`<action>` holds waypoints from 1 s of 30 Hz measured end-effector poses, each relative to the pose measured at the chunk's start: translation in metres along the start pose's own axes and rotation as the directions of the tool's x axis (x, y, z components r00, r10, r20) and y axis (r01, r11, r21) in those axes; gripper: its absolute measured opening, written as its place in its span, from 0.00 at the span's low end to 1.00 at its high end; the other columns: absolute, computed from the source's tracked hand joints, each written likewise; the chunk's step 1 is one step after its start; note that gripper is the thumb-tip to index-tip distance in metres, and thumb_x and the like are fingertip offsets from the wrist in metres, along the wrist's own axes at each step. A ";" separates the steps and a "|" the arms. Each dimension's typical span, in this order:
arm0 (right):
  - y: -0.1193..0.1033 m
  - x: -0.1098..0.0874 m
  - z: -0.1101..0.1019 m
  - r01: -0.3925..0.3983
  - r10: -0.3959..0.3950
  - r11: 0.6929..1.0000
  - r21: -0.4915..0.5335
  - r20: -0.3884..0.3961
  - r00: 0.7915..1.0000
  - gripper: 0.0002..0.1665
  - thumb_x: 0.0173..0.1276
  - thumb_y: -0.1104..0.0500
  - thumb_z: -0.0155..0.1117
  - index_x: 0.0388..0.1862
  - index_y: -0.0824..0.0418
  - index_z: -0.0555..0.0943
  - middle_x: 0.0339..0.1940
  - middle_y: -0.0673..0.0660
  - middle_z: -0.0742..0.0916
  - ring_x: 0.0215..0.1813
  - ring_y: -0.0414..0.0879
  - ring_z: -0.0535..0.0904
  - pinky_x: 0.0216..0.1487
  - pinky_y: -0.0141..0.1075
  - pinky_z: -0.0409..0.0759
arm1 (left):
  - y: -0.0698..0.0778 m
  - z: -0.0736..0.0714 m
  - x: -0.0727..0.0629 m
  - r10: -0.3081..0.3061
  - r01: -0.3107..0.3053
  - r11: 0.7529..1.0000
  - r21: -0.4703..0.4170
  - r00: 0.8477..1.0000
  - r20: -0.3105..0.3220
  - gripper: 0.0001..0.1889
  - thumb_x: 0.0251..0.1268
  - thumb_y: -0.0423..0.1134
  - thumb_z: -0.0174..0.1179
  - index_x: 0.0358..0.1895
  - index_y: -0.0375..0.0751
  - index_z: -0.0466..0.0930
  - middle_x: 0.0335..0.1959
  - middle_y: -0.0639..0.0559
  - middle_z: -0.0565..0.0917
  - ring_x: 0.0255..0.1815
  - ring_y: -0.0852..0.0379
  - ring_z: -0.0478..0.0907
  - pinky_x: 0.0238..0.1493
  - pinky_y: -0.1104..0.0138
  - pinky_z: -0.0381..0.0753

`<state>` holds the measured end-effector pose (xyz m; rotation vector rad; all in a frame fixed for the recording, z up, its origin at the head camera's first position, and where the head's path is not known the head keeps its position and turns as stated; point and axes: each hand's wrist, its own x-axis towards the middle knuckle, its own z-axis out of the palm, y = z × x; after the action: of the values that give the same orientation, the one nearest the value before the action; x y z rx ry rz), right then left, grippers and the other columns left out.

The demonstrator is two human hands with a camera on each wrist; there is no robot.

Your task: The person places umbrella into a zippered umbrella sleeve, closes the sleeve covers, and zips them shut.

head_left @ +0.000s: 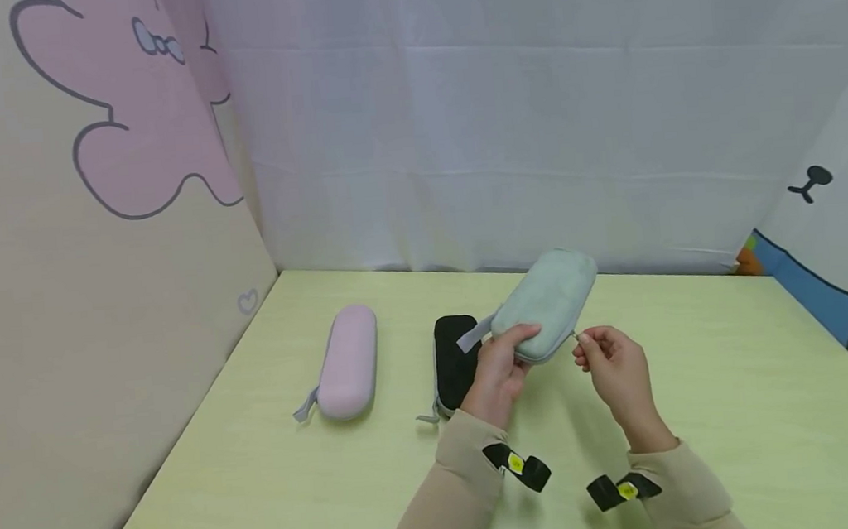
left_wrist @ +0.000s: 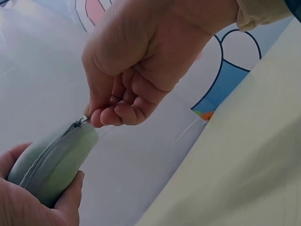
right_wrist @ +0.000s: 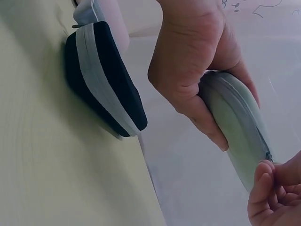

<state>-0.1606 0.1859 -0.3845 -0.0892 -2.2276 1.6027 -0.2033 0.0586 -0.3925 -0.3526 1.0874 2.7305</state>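
A pale green zippered case (head_left: 550,300) is held up above the table, tilted, in my left hand (head_left: 498,375), its thumb on the top face and fingers beneath. My right hand (head_left: 615,370) pinches the zipper pull (left_wrist: 83,120) at the case's near right corner between thumb and fingertips. In the right wrist view, the grey zipper band (right_wrist: 240,106) runs along the case's side, and the slider sits close to the right fingertips. Behind my left hand lies a black case (head_left: 456,362), partly hidden by that hand and the green case's grey strap (head_left: 477,332).
A pink case (head_left: 349,362) with a grey strap lies on the yellow-green table (head_left: 261,476) to the left. White cloth (head_left: 497,151) hangs along the table's back edge. Printed cartoon panels stand at the left and right sides.
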 end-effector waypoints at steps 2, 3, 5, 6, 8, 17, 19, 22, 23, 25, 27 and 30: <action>0.000 -0.001 0.002 0.006 -0.005 0.999 -0.034 0.016 1.000 0.09 0.69 0.66 0.54 0.37 0.75 0.75 0.25 0.58 0.81 0.24 0.35 0.75 0.26 0.26 0.75 | -0.001 0.001 0.000 0.011 -0.011 1.000 -0.013 1.000 -0.015 0.20 0.46 0.24 0.65 0.46 0.32 0.73 0.41 0.44 0.77 0.38 0.53 0.76 0.39 0.65 0.77; -0.001 -0.002 0.003 0.004 -0.003 0.999 -0.042 0.023 1.000 0.09 0.69 0.66 0.54 0.37 0.75 0.76 0.25 0.59 0.81 0.24 0.35 0.75 0.26 0.26 0.75 | -0.001 0.001 0.000 0.014 -0.015 1.000 -0.024 1.000 -0.022 0.21 0.46 0.24 0.65 0.46 0.31 0.73 0.42 0.44 0.77 0.39 0.52 0.76 0.39 0.65 0.77; -0.002 -0.003 0.005 0.001 0.001 0.999 -0.052 0.042 0.999 0.09 0.70 0.66 0.54 0.38 0.75 0.76 0.25 0.59 0.81 0.24 0.35 0.75 0.26 0.26 0.74 | -0.001 0.002 0.000 0.018 -0.019 0.999 -0.038 0.999 -0.040 0.21 0.45 0.24 0.65 0.47 0.31 0.73 0.42 0.44 0.77 0.38 0.53 0.76 0.39 0.65 0.77; -0.003 -0.004 0.005 -0.001 0.004 0.999 -0.054 0.050 0.999 0.09 0.70 0.65 0.54 0.38 0.74 0.76 0.25 0.59 0.81 0.24 0.35 0.75 0.26 0.26 0.74 | -0.001 0.003 0.000 0.019 -0.021 0.999 -0.043 0.999 -0.045 0.21 0.45 0.24 0.65 0.47 0.31 0.73 0.41 0.44 0.77 0.38 0.53 0.76 0.39 0.66 0.77; -0.004 -0.005 0.007 -0.007 0.010 0.999 -0.053 0.058 0.998 0.10 0.70 0.65 0.54 0.38 0.74 0.76 0.25 0.59 0.81 0.24 0.35 0.75 0.26 0.26 0.74 | 0.000 0.004 0.001 0.021 -0.024 0.998 -0.055 0.998 -0.056 0.21 0.45 0.24 0.65 0.46 0.30 0.73 0.41 0.44 0.78 0.38 0.53 0.76 0.38 0.66 0.77; -0.006 -0.008 0.008 0.029 -0.020 0.994 -0.109 0.079 0.997 0.08 0.69 0.67 0.54 0.35 0.74 0.75 0.23 0.58 0.81 0.23 0.36 0.74 0.25 0.26 0.74 | -0.002 0.003 0.001 0.018 -0.023 0.997 -0.071 0.998 -0.067 0.20 0.45 0.23 0.65 0.45 0.30 0.74 0.39 0.44 0.78 0.36 0.54 0.77 0.37 0.66 0.77; -0.006 -0.009 0.008 0.050 -0.041 0.991 -0.126 0.076 0.996 0.07 0.68 0.67 0.54 0.33 0.73 0.76 0.22 0.58 0.81 0.23 0.36 0.74 0.25 0.26 0.73 | -0.002 0.002 0.001 0.017 -0.022 0.997 -0.078 0.998 -0.063 0.20 0.45 0.24 0.64 0.46 0.29 0.73 0.39 0.44 0.78 0.36 0.54 0.76 0.38 0.66 0.77; -0.006 -0.011 0.008 0.109 -0.096 0.976 -0.187 0.078 0.992 0.06 0.68 0.68 0.55 0.31 0.70 0.76 0.22 0.57 0.80 0.22 0.37 0.74 0.23 0.28 0.72 | -0.002 0.002 0.001 0.009 -0.015 0.996 -0.090 0.998 -0.068 0.20 0.45 0.24 0.65 0.46 0.30 0.73 0.41 0.44 0.78 0.37 0.53 0.76 0.38 0.65 0.77; -0.006 -0.012 0.008 0.134 -0.120 0.968 -0.211 0.079 0.990 0.06 0.67 0.68 0.56 0.31 0.70 0.76 0.21 0.56 0.80 0.22 0.38 0.73 0.22 0.28 0.72 | -0.002 0.002 0.001 0.006 -0.012 0.995 -0.094 0.998 -0.068 0.21 0.45 0.24 0.65 0.46 0.30 0.73 0.41 0.43 0.77 0.38 0.53 0.76 0.39 0.65 0.77; -0.005 -0.013 0.007 0.188 -0.174 0.949 -0.253 0.076 0.982 0.05 0.66 0.69 0.56 0.29 0.68 0.76 0.20 0.55 0.80 0.22 0.39 0.73 0.20 0.30 0.71 | -0.002 0.002 0.001 -0.003 -0.003 0.996 -0.091 0.998 -0.065 0.21 0.45 0.24 0.65 0.47 0.30 0.73 0.42 0.43 0.77 0.38 0.53 0.76 0.39 0.65 0.77; -0.005 -0.014 0.006 0.240 -0.232 0.928 -0.286 0.062 0.971 0.05 0.65 0.70 0.57 0.29 0.67 0.76 0.20 0.54 0.79 0.22 0.40 0.73 0.19 0.31 0.71 | -0.003 0.002 0.001 -0.020 0.016 0.997 -0.073 0.998 -0.052 0.20 0.46 0.25 0.65 0.46 0.30 0.74 0.41 0.43 0.78 0.38 0.53 0.76 0.38 0.65 0.77; -0.005 -0.013 0.006 0.270 -0.272 0.916 -0.298 0.037 0.962 0.05 0.65 0.70 0.57 0.29 0.67 0.76 0.20 0.53 0.79 0.22 0.40 0.73 0.19 0.31 0.70 | -0.002 0.000 0.001 -0.037 0.036 0.999 -0.036 0.999 -0.037 0.20 0.46 0.26 0.65 0.46 0.30 0.74 0.40 0.44 0.79 0.37 0.53 0.77 0.37 0.65 0.77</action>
<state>-0.1499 0.1756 -0.3850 0.1282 -2.3436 1.1114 -0.2033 0.0603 -0.3938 -0.4261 1.0319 2.7247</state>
